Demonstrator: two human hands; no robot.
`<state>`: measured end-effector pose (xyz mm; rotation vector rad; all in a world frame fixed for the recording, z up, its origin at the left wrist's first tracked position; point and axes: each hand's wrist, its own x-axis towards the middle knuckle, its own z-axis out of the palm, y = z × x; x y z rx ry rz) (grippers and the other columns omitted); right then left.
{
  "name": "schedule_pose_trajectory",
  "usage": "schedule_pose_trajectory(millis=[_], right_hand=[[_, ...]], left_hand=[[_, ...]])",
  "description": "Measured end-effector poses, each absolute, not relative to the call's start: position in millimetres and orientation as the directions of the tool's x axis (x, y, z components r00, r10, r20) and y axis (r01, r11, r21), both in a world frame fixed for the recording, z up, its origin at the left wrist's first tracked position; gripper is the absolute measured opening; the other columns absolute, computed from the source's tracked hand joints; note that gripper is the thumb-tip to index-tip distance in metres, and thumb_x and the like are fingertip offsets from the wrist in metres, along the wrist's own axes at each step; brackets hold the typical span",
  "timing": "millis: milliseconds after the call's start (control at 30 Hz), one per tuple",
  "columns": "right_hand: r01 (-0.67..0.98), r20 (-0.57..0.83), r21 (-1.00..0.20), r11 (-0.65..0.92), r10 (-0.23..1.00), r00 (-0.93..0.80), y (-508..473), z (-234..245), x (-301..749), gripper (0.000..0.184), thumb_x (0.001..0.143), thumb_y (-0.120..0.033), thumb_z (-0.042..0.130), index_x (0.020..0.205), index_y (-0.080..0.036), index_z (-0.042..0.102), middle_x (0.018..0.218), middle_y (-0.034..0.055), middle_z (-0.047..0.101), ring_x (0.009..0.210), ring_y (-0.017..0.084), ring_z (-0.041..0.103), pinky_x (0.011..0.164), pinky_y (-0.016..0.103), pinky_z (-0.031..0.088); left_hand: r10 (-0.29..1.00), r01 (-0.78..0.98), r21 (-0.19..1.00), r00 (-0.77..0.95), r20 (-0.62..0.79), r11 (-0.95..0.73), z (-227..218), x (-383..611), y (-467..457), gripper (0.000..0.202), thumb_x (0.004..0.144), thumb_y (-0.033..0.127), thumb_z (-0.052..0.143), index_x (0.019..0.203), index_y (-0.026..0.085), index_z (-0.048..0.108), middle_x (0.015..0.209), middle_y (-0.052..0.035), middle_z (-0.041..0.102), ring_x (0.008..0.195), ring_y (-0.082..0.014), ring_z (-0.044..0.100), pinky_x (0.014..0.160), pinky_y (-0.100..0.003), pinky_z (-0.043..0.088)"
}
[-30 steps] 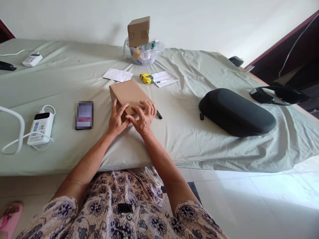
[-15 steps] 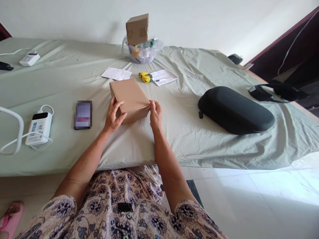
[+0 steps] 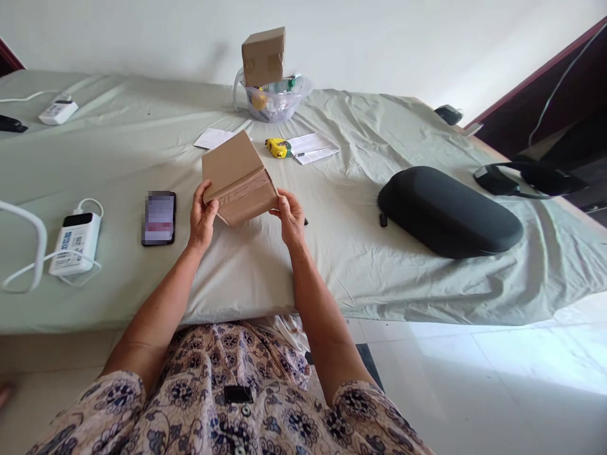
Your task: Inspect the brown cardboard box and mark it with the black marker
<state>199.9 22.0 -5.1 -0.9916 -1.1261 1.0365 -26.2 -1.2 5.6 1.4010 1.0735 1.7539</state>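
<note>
Between my two hands a brown cardboard box (image 3: 236, 165) is held tilted, its taped side turned toward me. My left hand (image 3: 203, 215) grips the left side, thumb on the near face. On the near right corner, my right hand (image 3: 289, 218) has thumb and fingers closed. Just past my right hand, the tip of a small dark thing (image 3: 306, 221) pokes out; the hand hides the rest. A phone (image 3: 159, 218) lies on the cloth left of my left hand. Beyond the box are a white paper (image 3: 212, 138), partly covered, and a yellow tape measure (image 3: 277, 148).
A pen (image 3: 310, 151) rests on another paper (image 3: 322, 144). At the back, a second cardboard box (image 3: 263, 58) sits on a clear plastic basket (image 3: 272, 109). A black case (image 3: 448, 212) lies on the right, a white power bank (image 3: 74, 243) with cables on the left.
The box has been tipped up, so its taped side faces me more. My left hand has shifted slightly left along it. The small dark thing by my right hand has come into view.
</note>
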Motion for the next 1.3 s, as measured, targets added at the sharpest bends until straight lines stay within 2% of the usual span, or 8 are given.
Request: schedule_pose_trajectory(millis=[133, 233, 333, 533, 733, 900, 1133, 1300], right_hand=[[-0.093, 0.349, -0.929, 0.358, 0.932, 0.098, 20.1, -8.0, 191.8, 0.065, 0.083, -0.072, 0.063, 0.135, -0.033, 0.059, 0.106, 0.0024, 0.069, 0.087, 0.014, 0.065, 0.071, 0.026, 0.058], [-0.022, 0.432, -0.9, 0.435, 0.898, 0.084, 18.8, -13.6, 181.5, 0.101, 0.074, -0.071, 0.074, 0.158, -0.037, 0.029, 0.124, 0.0058, 0.066, 0.091, 0.016, 0.066, 0.07, 0.027, 0.058], [0.078, 0.449, -0.892, 0.445, 0.892, 0.047, 17.1, -19.4, 173.7, 0.128, 0.067, -0.074, 0.079, 0.164, -0.038, 0.002, 0.137, 0.0107, 0.059, 0.094, 0.018, 0.066, 0.067, 0.028, 0.057], [0.277, 0.472, -0.842, 0.463, 0.881, -0.039, 14.6, -29.6, 164.5, 0.144, 0.059, -0.082, 0.077, 0.164, -0.035, -0.009, 0.15, 0.0168, 0.048, 0.095, 0.021, 0.066, 0.07, 0.036, 0.058], [0.338, 0.485, -0.809, 0.481, 0.871, -0.081, 14.2, -30.1, 165.3, 0.134, 0.067, -0.083, 0.071, 0.165, -0.035, -0.006, 0.14, 0.0135, 0.056, 0.089, 0.02, 0.066, 0.071, 0.036, 0.058], [0.312, 0.56, -0.79, 0.528, 0.829, 0.015, 15.2, -22.4, 179.6, 0.113, 0.081, -0.08, 0.06, 0.165, -0.038, -0.003, 0.14, 0.0131, 0.055, 0.094, 0.019, 0.065, 0.073, 0.034, 0.058], [0.145, 0.554, -0.827, 0.544, 0.831, 0.041, 16.3, -14.7, 188.9, 0.083, 0.08, -0.08, 0.061, 0.15, -0.036, 0.046, 0.13, 0.0096, 0.061, 0.085, 0.015, 0.06, 0.074, 0.032, 0.056], [0.084, 0.512, -0.857, 0.508, 0.858, 0.039, 16.4, -7.1, 188.8, 0.083, 0.077, -0.083, 0.059, 0.143, -0.032, 0.053, 0.109, 0.007, 0.065, 0.081, 0.017, 0.059, 0.075, 0.035, 0.056]], left_hand=[[0.903, -0.155, 0.905, -0.241, 0.355, -0.397, 4.2, -17.0, -4.6, 0.068, 0.08, 0.069, 0.07, 0.136, 0.033, 0.055, 0.14, -0.0067, 0.058, 0.129, -0.0231, 0.058, 0.106, -0.034, 0.051], [0.935, -0.239, 0.915, -0.225, 0.272, -0.324, 5.6, -10.1, -8.5, 0.07, 0.078, 0.068, 0.073, 0.136, 0.034, 0.055, 0.137, -0.0068, 0.058, 0.122, -0.0224, 0.061, 0.095, -0.032, 0.057], [0.944, -0.286, 0.911, -0.234, 0.235, -0.297, 8.0, -5.6, -10.9, 0.071, 0.077, 0.07, 0.073, 0.136, 0.035, 0.054, 0.138, -0.0074, 0.057, 0.12, -0.0225, 0.061, 0.093, -0.032, 0.058], [0.962, -0.373, 0.895, -0.208, 0.175, -0.244, 9.3, -0.7, -12.3, 0.067, 0.077, 0.069, 0.074, 0.131, 0.035, 0.054, 0.135, -0.0062, 0.057, 0.111, -0.0202, 0.065, 0.086, -0.032, 0.061], [0.964, -0.387, 0.889, -0.2, 0.176, -0.243, 3.3, -4.2, -9.4, 0.064, 0.078, 0.067, 0.073, 0.13, 0.034, 0.055, 0.133, -0.0075, 0.061, 0.112, -0.0217, 0.066, 0.084, -0.032, 0.062], [0.955, -0.28, 0.928, -0.233, 0.184, -0.247, -4.1, -17.5, -2.4, 0.066, 0.077, 0.07, 0.072, 0.128, 0.031, 0.059, 0.136, -0.0097, 0.061, 0.118, -0.0237, 0.062, 0.078, -0.028, 0.06], [0.941, -0.222, 0.94, -0.277, 0.195, -0.26, -2.2, -33.6, 4.7, 0.067, 0.072, 0.072, 0.074, 0.12, 0.027, 0.063, 0.127, -0.0095, 0.063, 0.106, -0.0213, 0.063, 0.074, -0.027, 0.058], [0.938, -0.251, 0.933, -0.298, 0.18, -0.259, 3.9, -43.1, 5.3, 0.061, 0.071, 0.069, 0.078, 0.114, 0.027, 0.069, 0.118, -0.0078, 0.067, 0.101, -0.0194, 0.064, 0.068, -0.022, 0.053]])
